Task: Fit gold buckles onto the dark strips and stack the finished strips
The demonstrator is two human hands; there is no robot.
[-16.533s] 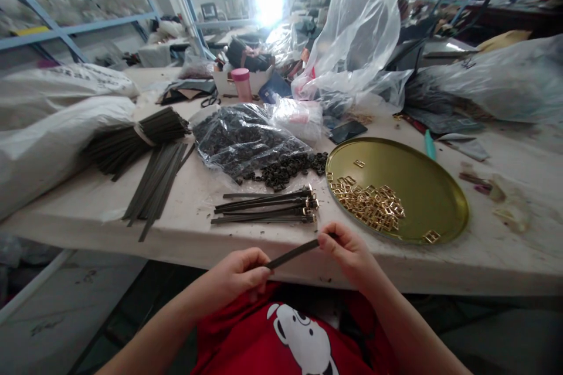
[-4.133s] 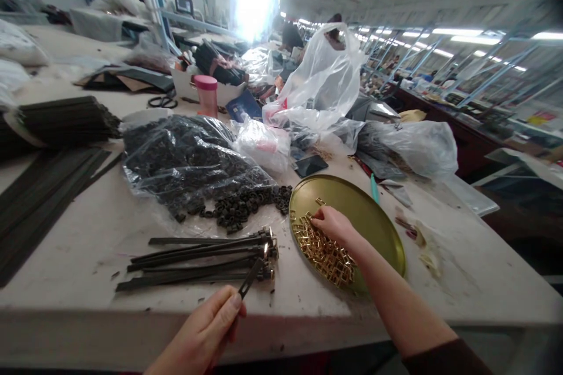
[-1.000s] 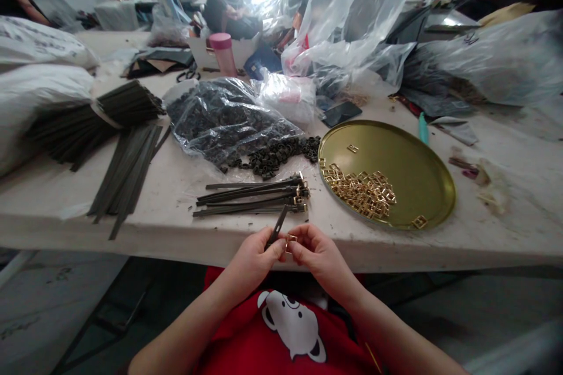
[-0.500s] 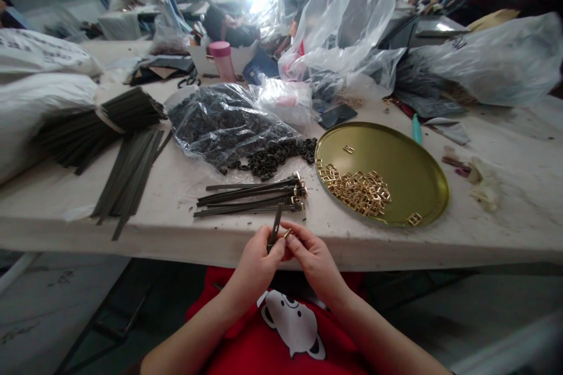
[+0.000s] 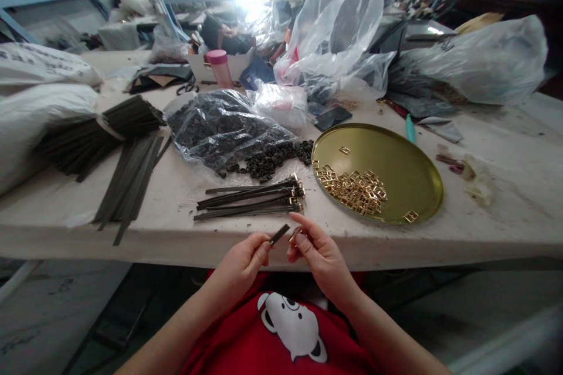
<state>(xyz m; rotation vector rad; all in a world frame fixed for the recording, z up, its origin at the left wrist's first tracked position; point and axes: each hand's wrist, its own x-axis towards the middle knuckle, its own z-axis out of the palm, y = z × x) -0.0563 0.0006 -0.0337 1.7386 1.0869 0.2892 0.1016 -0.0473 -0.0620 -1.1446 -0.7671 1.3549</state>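
Note:
My left hand (image 5: pixel 246 256) pinches a dark strap (image 5: pixel 280 234), whose end points up and to the right. Just right of that end, my right hand (image 5: pixel 317 248) is closed on a small gold buckle (image 5: pixel 295 235) between thumb and fingers. Strap and buckle look slightly apart. Beyond my hands lie several straps with gold buckles (image 5: pixel 250 200) on the table. To the right, a round gold tray (image 5: pixel 404 173) holds a heap of loose buckles (image 5: pixel 358 190).
At left are a tied bundle of dark strips (image 5: pixel 105 129) and loose strips (image 5: pixel 129 181). A plastic bag of small black loops (image 5: pixel 224 126) lies mid-table, with a pink-lidded bottle (image 5: pixel 220 67) behind. A teal tool (image 5: pixel 410 129) sits by the tray's far edge.
My hands have moved apart. The strap has tipped from nearly upright to slanting right, and the buckle has shifted slightly right with my right hand.

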